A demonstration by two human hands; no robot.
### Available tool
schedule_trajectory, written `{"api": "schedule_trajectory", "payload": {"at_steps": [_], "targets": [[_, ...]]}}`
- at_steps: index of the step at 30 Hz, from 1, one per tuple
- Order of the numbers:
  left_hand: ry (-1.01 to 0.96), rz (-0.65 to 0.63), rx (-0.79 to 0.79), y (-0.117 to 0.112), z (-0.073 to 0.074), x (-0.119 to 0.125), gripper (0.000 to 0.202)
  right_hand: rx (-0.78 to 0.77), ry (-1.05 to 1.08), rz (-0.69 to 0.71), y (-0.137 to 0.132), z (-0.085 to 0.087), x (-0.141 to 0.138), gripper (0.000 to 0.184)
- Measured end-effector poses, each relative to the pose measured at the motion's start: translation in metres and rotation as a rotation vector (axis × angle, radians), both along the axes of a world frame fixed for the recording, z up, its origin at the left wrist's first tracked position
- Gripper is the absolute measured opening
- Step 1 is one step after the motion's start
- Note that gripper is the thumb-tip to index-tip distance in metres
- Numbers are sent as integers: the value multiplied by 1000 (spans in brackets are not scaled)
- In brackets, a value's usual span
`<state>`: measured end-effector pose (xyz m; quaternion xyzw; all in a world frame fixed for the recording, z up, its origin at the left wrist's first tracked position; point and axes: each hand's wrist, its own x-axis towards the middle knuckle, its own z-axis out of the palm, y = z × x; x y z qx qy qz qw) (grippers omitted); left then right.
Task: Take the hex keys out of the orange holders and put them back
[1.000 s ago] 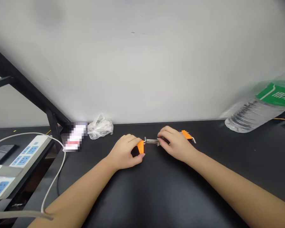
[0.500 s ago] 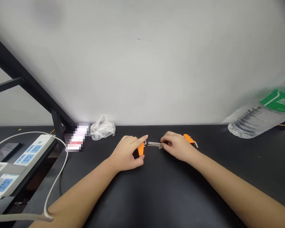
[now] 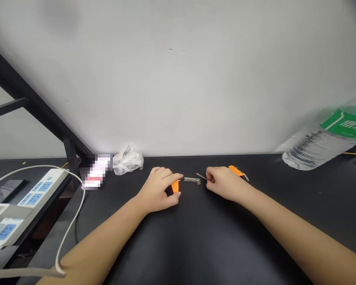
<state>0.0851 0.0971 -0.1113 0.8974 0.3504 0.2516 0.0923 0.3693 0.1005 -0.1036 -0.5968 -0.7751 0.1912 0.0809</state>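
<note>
My left hand (image 3: 160, 190) grips an orange hex key holder (image 3: 175, 186) between thumb and fingers on the black table; its left part is hidden under the hand. Just right of it, several L-shaped hex keys (image 3: 191, 180) lie side by side, bent ends to the right. My right hand (image 3: 222, 182) is closed on a single hex key (image 3: 201, 176), whose straight end sticks out to the left, a little apart from the row. Behind the right wrist lies a second orange hex key holder (image 3: 235, 170) with metal keys in it, partly covered by the hand.
A crumpled clear plastic bag (image 3: 127, 160) sits near the wall. At the right lies a large water bottle (image 3: 320, 142) with a green label. On the left are a power strip (image 3: 32, 198), a black metal frame (image 3: 71, 156) and a white cable (image 3: 83, 198) looping over my left forearm.
My right hand has drawn one hex key away from the row, moving slightly right, and the key is now tilted. The left hand stays on the orange holder.
</note>
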Motion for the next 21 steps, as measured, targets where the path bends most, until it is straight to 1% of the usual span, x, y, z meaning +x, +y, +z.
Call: {"api": "schedule_trajectory", "payload": {"at_steps": [4, 7, 10, 13, 16, 18, 21], "targets": [[-36, -4, 20, 2, -2, -1, 49, 150, 237, 260, -10, -2, -9, 14], [-56, -26, 31, 2, -2, -2, 50, 272, 297, 322, -17, -4, -18, 15], [-56, -38, 22, 1, -1, -1, 57, 330, 306, 358, -21, -6, -23, 16], [-56, -37, 8, 0, 0, 0, 65, 351, 277, 379, -23, -8, -23, 16], [-64, -36, 10, -1, 0, 0, 68, 405, 195, 408, -25, -7, -22, 19], [-62, -41, 7, -1, 1, 0, 69, 457, 95, 442, -27, -4, -23, 21], [-47, -59, -5, -1, 1, 0, 69, 530, -86, 479, -30, 1, -23, 17]]}}
